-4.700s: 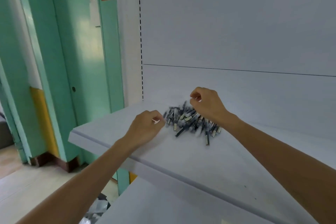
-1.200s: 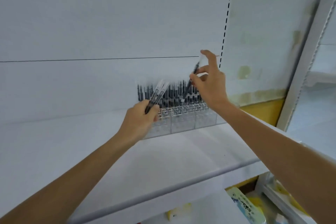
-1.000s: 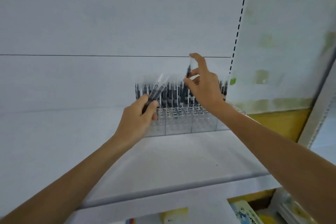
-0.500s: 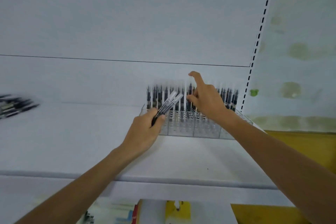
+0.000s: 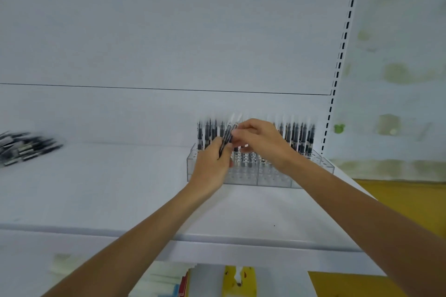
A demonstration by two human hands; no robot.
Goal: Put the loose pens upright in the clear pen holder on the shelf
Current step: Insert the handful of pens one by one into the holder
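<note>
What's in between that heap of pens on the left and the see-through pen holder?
Nothing: in the head view only bare white shelf lies between the heap of pens and the clear pen holder.

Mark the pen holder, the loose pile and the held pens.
holder [image 5: 272,177]: head view, clear front wall.
pile [image 5: 24,148]: head view, middle of heap.
held pens [image 5: 228,134]: head view, mid-barrel.

Left hand [image 5: 210,168], right hand [image 5: 264,144] curled, adjacent.
</note>
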